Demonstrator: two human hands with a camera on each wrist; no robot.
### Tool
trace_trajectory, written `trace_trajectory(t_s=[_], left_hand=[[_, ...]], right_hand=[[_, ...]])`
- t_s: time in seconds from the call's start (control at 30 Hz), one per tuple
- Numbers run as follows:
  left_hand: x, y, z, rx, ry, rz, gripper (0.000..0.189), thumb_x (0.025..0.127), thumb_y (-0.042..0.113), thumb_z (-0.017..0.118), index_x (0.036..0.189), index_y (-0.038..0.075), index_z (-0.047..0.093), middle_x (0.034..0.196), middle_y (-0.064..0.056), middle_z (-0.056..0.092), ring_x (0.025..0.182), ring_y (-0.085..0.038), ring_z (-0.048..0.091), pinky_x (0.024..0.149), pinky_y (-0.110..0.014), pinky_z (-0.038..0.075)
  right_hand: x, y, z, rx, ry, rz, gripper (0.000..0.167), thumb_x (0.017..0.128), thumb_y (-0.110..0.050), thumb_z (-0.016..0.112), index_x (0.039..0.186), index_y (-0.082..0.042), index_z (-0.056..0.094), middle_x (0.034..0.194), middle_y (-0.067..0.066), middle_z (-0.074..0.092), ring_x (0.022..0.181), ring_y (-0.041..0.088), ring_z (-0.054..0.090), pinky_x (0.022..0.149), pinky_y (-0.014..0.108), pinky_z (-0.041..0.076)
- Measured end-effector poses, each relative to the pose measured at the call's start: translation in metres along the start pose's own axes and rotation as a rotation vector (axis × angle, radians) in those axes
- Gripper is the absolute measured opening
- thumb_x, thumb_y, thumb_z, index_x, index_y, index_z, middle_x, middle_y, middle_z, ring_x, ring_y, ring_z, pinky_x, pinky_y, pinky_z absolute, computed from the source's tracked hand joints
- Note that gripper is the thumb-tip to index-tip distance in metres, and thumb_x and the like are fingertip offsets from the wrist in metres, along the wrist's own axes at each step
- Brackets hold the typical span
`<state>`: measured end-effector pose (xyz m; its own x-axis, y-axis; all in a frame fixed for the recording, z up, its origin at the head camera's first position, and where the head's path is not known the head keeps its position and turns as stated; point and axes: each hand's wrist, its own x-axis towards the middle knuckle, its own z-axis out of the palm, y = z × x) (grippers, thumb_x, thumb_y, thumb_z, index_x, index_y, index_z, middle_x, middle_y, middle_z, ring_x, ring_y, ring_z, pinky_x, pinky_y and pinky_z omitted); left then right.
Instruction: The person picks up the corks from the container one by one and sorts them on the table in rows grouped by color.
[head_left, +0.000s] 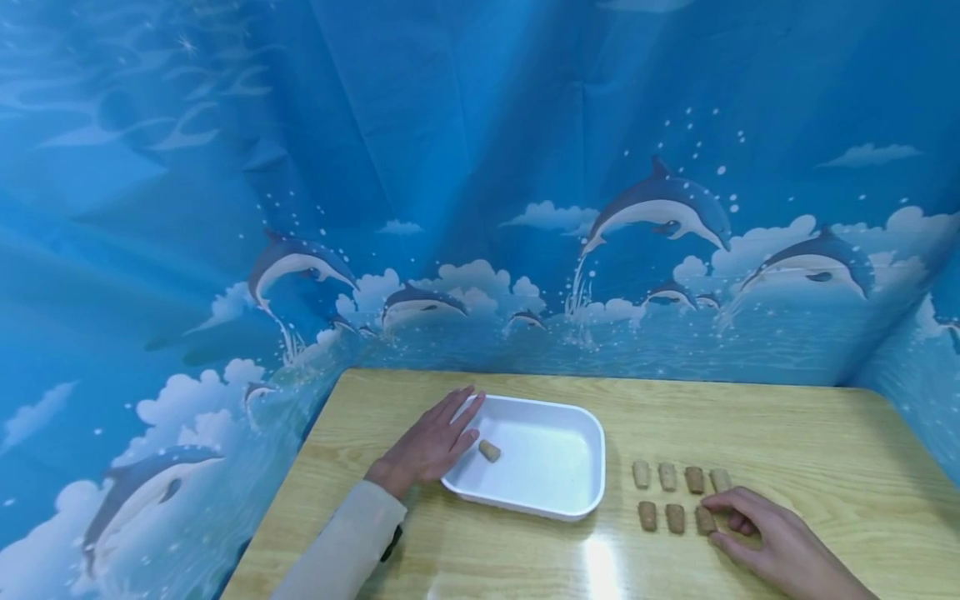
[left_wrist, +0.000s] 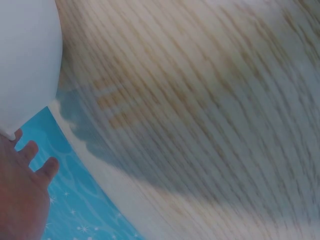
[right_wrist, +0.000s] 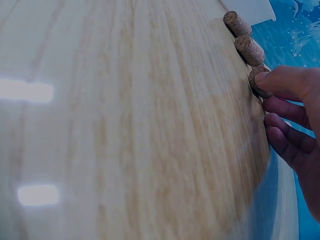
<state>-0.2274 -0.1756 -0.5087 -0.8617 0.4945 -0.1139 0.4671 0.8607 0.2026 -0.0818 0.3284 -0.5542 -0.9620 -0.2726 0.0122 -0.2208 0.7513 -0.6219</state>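
My left hand [head_left: 433, 442] lies over the left rim of a white tray [head_left: 540, 505], fingers stretched along its edge. In the left wrist view the fingers [left_wrist: 47, 170] show beside the tray's outer wall [left_wrist: 30, 60]. One cork [head_left: 489, 451] lies inside the tray near my left fingertips. On the table to the right, my right hand [head_left: 772, 537] pinches the cork [head_left: 706, 521] at the right end of the front row between thumb and index finger. In the right wrist view the thumb covers part of that cork [right_wrist: 257, 82]; the other fingers are curled below.
Two more corks, one at the left [head_left: 647, 516] and one in the middle [head_left: 675, 518], make up the front row. Behind them runs a back row of several corks [head_left: 667, 477]. The wooden table [head_left: 795, 433] meets a blue dolphin-print curtain [head_left: 480, 208] at its far edge.
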Motion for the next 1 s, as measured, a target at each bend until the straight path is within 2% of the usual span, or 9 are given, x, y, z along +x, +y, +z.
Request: trace_trajectory(t_s=[0.37, 0.6, 0.8, 0.9, 1.0], left_hand=[[0.0, -0.001, 0.0, 0.008, 0.003, 0.004, 0.066, 0.119, 0.052, 0.029, 0.177, 0.029, 0.011, 0.186, 0.001, 0.01, 0.172, -0.029, 0.014, 0.138, -0.053, 0.024], [-0.001, 0.0, -0.002, 0.016, -0.004, 0.004, 0.066, 0.119, 0.053, 0.027, 0.177, 0.029, 0.01, 0.186, 0.001, 0.01, 0.172, -0.028, 0.013, 0.138, -0.052, 0.023], [0.0, 0.001, -0.002, 0.003, -0.001, 0.005, 0.065, 0.119, 0.05, 0.031, 0.177, 0.029, 0.011, 0.186, 0.001, 0.01, 0.172, -0.027, 0.012, 0.138, -0.053, 0.023], [-0.001, 0.001, -0.002, -0.002, -0.003, 0.004, 0.065, 0.119, 0.05, 0.031, 0.177, 0.029, 0.011, 0.186, 0.001, 0.01, 0.172, -0.027, 0.012, 0.138, -0.053, 0.023], [-0.001, 0.001, -0.002, -0.004, -0.007, 0.005, 0.065, 0.119, 0.05, 0.031, 0.177, 0.029, 0.011, 0.186, 0.001, 0.01, 0.172, -0.028, 0.012, 0.138, -0.053, 0.023]], right_hand=[[-0.001, -0.002, 0.001, -0.003, 0.033, -0.015, 0.037, 0.094, -0.021, 0.087, 0.127, -0.01, 0.074, 0.113, -0.001, 0.074, 0.083, -0.01, 0.055, 0.065, 0.024, 0.053], [-0.004, -0.002, 0.001, -0.01, 0.08, -0.027, 0.036, 0.093, -0.02, 0.088, 0.126, -0.012, 0.075, 0.105, -0.008, 0.071, 0.082, -0.01, 0.055, 0.064, 0.024, 0.053], [-0.001, -0.01, -0.005, -0.035, 0.184, -0.048, 0.031, 0.092, -0.018, 0.089, 0.12, -0.017, 0.077, 0.096, -0.02, 0.067, 0.079, -0.009, 0.056, 0.062, 0.023, 0.053], [0.004, -0.017, -0.01, -0.052, 0.223, -0.058, 0.031, 0.091, -0.02, 0.09, 0.119, -0.018, 0.078, 0.097, -0.021, 0.068, 0.08, -0.009, 0.057, 0.063, 0.023, 0.054], [0.011, -0.022, -0.013, -0.071, 0.256, -0.105, 0.033, 0.089, -0.018, 0.092, 0.119, -0.019, 0.078, 0.099, -0.017, 0.071, 0.082, -0.009, 0.059, 0.065, 0.024, 0.056]])
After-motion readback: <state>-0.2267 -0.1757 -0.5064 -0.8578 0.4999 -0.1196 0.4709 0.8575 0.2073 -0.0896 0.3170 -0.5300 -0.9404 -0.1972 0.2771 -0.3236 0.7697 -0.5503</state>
